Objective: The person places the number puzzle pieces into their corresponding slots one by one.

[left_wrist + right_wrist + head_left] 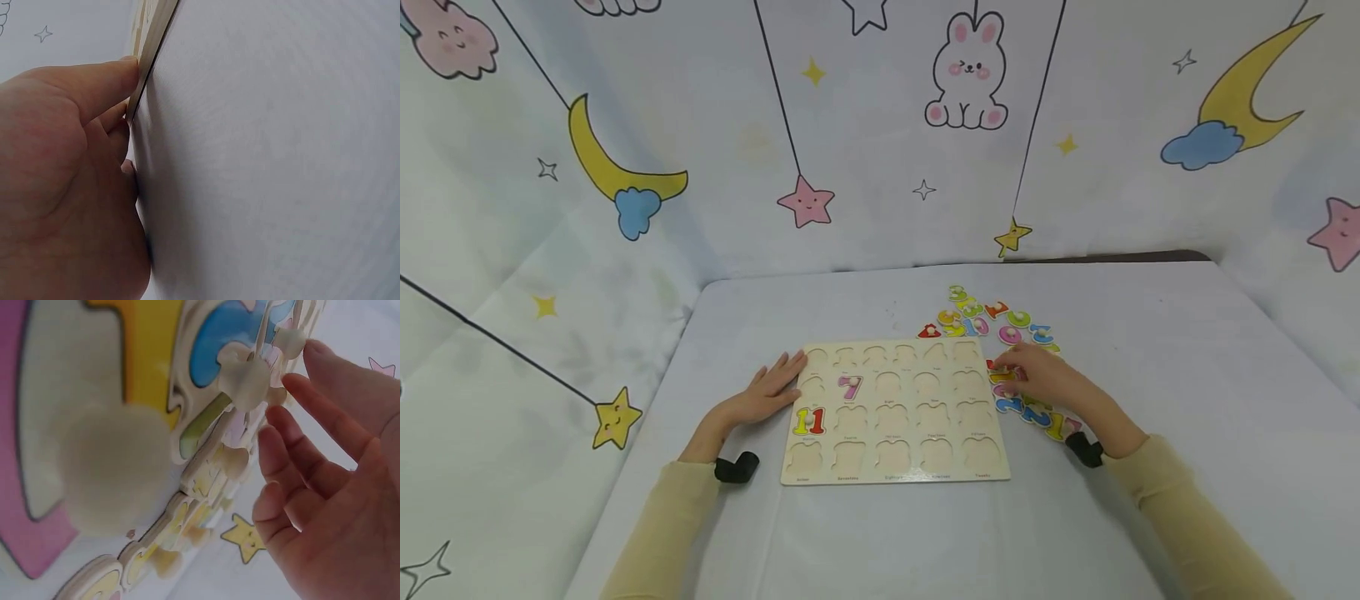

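Note:
In the head view, a pale wooden number board (865, 457) lies on the table, with a pink 7 (850, 387) and a yellow-and-red 11 (808, 421) set in its recesses. My left hand (763, 394) rests at the board's left edge, fingers extended; the left wrist view shows the thumb (103, 84) against that edge. Beyond the right edge, my right hand (1041, 375) is over a pile of knobbed number pieces (1036, 413). Seen from the right wrist, its thumb and bent fingers stand apart beside a wooden knob (290, 344), with no clear pinch visible.
More number pieces (972, 308) are scattered behind the board's upper right corner. A white cloth (880, 542) covers the table. Behind it hangs a white backdrop (880, 125) printed with moons, stars and a rabbit. Each wrist has a black device (737, 468) on it.

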`<state>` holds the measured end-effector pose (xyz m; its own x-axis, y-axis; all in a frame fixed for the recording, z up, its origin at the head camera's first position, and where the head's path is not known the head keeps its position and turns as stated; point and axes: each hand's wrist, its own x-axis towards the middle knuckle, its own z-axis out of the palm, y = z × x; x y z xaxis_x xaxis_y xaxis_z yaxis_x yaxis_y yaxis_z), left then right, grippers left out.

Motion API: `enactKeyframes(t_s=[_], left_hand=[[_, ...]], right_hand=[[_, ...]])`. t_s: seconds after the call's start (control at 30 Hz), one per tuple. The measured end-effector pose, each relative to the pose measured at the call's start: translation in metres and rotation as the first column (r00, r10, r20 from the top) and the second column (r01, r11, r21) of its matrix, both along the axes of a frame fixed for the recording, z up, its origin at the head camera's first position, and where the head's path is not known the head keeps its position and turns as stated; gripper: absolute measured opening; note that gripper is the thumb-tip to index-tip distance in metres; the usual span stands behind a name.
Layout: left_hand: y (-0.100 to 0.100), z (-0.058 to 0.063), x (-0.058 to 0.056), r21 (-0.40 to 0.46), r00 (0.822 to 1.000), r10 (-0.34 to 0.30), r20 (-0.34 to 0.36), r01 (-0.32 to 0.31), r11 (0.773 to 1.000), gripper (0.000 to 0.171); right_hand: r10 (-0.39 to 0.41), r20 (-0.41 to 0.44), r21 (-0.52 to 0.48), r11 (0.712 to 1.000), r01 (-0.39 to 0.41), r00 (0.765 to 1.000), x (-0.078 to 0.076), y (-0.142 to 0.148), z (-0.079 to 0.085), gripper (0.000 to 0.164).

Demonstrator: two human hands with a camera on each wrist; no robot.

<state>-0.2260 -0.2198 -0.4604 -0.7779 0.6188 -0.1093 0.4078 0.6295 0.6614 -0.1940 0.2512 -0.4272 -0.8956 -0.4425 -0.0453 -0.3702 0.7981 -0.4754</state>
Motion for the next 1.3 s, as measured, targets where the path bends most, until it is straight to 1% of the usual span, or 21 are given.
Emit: enactKeyframes(t_s=[0.13, 0.3, 0.4, 0.53, 0.6, 0.7, 0.8, 0.9, 1.0, 1.07, 1.2, 1.3], left_hand=[[0.0, 0.0, 0.001, -0.001, 1.0, 0.007, 0.0, -0.007, 1.0, 0.063], [0.002, 0.002, 0.002, 0.006, 1.0, 0.004, 0.007, -0.004, 1.0, 0.063], [0.002, 0.003, 0.002, 0.006, 1.0, 0.006, 0.009, -0.006, 1.0, 0.063], [0.002, 0.004, 0.003, 0.002, 1.0, 0.008, 0.003, -0.008, 1.0, 0.063], [0.002, 0.004, 0.003, 0.001, 1.0, 0.007, 0.001, -0.007, 1.0, 0.063], [0.002, 0.002, 0.002, -0.001, 1.0, 0.007, 0.003, -0.007, 1.0, 0.063], [0.001, 0.0, 0.001, 0.0, 1.0, 0.002, 0.0, -0.002, 1.0, 0.063], [0.001, 0.001, 0.002, 0.003, 1.0, 0.001, 0.004, -0.001, 1.0, 0.063], [0.001, 0.002, 0.002, 0.002, 1.0, 0.007, 0.006, -0.007, 1.0, 0.063], [0.001, 0.003, 0.002, -0.001, 1.0, 0.011, 0.008, -0.011, 1.0, 0.063], [0.001, 0.003, 0.001, -0.004, 1.0, 0.008, 0.005, -0.008, 1.0, 0.063], [0.001, 0.003, 0.001, -0.002, 1.0, 0.004, 0.005, -0.004, 1.0, 0.064]], right_hand=[[0.036, 0.041, 0.033, 0.999, -0.037, 0.999, -0.004, -0.001, 0.002, 0.036], [0.05, 0.07, 0.089, 0.994, -0.057, 0.996, -0.006, -0.002, 0.006, 0.034], [0.057, 0.081, 0.111, 0.992, -0.066, 0.995, -0.007, -0.002, 0.007, 0.04], [0.055, 0.064, 0.161, 0.985, -0.065, 0.996, -0.008, -0.003, 0.009, 0.051], [0.053, 0.055, 0.184, 0.981, -0.063, 0.997, -0.009, -0.003, 0.01, 0.052], [0.061, 0.063, 0.185, 0.98, -0.072, 0.996, -0.01, -0.004, 0.012, 0.047], [0.066, 0.104, 0.156, 0.984, -0.082, 0.992, -0.009, -0.004, 0.011, 0.036], [0.069, 0.132, 0.129, 0.988, -0.086, 0.989, -0.007, -0.004, 0.009, 0.023], [0.075, 0.115, 0.122, 0.989, -0.089, 0.99, -0.004, -0.003, 0.007, 0.015], [0.071, 0.097, 0.118, 0.99, -0.082, 0.993, -0.002, -0.002, 0.005, 0.014], [0.047, 0.034, 0.111, 0.993, -0.051, 0.998, 0.003, -0.002, 0.001, 0.013], [0.059, -0.043, 0.115, 0.992, -0.054, 0.997, 0.006, -0.002, 0.0, 0.013]])
